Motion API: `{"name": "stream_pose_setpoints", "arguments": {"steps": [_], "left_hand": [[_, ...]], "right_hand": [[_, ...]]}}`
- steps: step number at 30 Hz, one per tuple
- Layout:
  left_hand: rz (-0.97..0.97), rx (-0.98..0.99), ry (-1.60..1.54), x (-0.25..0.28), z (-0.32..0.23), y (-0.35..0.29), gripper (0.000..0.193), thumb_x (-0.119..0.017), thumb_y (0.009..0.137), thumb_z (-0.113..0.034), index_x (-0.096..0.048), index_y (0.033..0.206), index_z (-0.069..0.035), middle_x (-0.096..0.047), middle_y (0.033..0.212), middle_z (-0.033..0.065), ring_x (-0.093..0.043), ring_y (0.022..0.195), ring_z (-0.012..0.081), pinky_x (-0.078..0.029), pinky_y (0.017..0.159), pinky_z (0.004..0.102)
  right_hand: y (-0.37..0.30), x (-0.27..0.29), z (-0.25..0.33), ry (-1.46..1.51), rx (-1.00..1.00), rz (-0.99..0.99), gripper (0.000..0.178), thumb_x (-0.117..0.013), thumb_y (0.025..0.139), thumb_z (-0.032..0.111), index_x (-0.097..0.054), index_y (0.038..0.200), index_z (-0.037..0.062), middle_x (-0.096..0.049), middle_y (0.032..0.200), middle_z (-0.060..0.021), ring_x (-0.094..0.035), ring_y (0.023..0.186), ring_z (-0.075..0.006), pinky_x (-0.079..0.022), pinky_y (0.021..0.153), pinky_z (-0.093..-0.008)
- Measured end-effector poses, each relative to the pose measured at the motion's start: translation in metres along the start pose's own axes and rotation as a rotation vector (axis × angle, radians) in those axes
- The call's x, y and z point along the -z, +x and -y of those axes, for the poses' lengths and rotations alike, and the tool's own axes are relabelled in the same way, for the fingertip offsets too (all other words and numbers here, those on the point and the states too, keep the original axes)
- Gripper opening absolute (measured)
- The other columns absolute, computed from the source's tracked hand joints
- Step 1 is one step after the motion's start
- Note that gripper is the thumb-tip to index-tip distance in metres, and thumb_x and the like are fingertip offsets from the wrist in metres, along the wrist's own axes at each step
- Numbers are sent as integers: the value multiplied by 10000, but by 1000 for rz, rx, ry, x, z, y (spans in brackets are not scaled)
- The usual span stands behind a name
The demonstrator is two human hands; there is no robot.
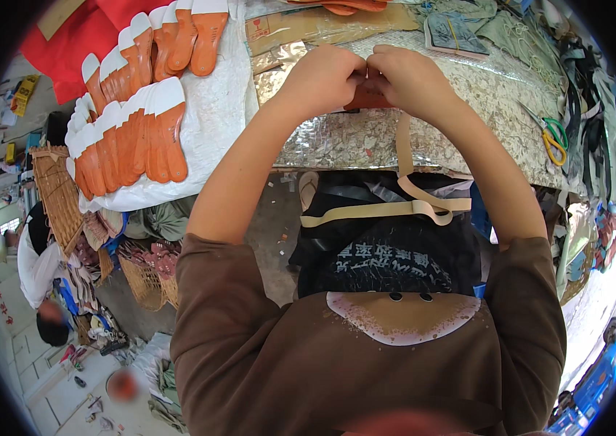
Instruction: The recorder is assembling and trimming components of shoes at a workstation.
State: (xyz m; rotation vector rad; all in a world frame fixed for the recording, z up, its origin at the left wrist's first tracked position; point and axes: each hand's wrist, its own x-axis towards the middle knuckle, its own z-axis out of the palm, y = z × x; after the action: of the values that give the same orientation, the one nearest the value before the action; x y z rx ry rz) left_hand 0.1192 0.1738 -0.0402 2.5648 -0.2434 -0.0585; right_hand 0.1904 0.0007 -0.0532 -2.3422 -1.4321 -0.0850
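Pale floor tiles (pixel 46 370) stretch off to the left of this workroom, where another person (pixel 38 272) is partly visible beyond a wicker basket (pixel 150 282). Nearer, red cloth (pixel 68 43) and a white sheet (pixel 213 134) cover one end of the counter (pixel 344 149). On the sheet, orange insoles (pixel 130 142) with white ends lie overlapping in rows, their long axes running away from the worker, white ends to the far side. I cannot tell whether these are finished or waiting.

Mid-counter, over crinkled silver sheeting, the left hand (pixel 326 76) and right hand (pixel 406 78) meet, knuckles nearly touching, fingers curled in almost closed. Just below them shows an orange piece (pixel 371 99), mostly covered; what exactly the fingertips grip is hidden, and so is which way the piece points. A beige strap (pixel 404 145) drops from beneath the right hand, its long axis toward the worker, then folds and crosses the black cloth (pixel 395 254) over the lap from side to side. With so much strap trailing loose, I judge this piece only partway done.

Farther right, scissors (pixel 546 135) with green and yellow handles lie beside a heap of dark fabric strips (pixel 595 94).
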Motion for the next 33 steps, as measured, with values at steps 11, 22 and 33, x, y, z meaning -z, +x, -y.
{"name": "stream_pose_setpoints", "arguments": {"steps": [11,22,33], "left_hand": [[-79,-61,229,-15,-9,-1,107,-591,754,-74,-688,799,-87,-653,757,138,-639,772,341,-520,685,432],[-71,-84,519,-30,-25,-5,134,-576,751,-79,-683,831,-92,-663,840,124,-658,819,310,-528,678,408],[-611,-399,823,-13,-38,-41,70,-607,712,-172,-636,753,-123,-497,1162,13,-408,1231,228,-209,1077,540]], "right_hand": [[-16,5,5,-293,4,59,132,-680,709,65,-638,833,72,-621,873,-76,-657,786,-281,-532,626,-385],[-23,11,-11,-211,65,50,61,-637,770,116,-603,787,69,-590,837,-76,-630,776,-283,-509,645,-393],[-28,45,41,-150,62,-61,41,-638,752,98,-635,777,64,-586,824,-89,-641,764,-281,-521,631,-389]]}}
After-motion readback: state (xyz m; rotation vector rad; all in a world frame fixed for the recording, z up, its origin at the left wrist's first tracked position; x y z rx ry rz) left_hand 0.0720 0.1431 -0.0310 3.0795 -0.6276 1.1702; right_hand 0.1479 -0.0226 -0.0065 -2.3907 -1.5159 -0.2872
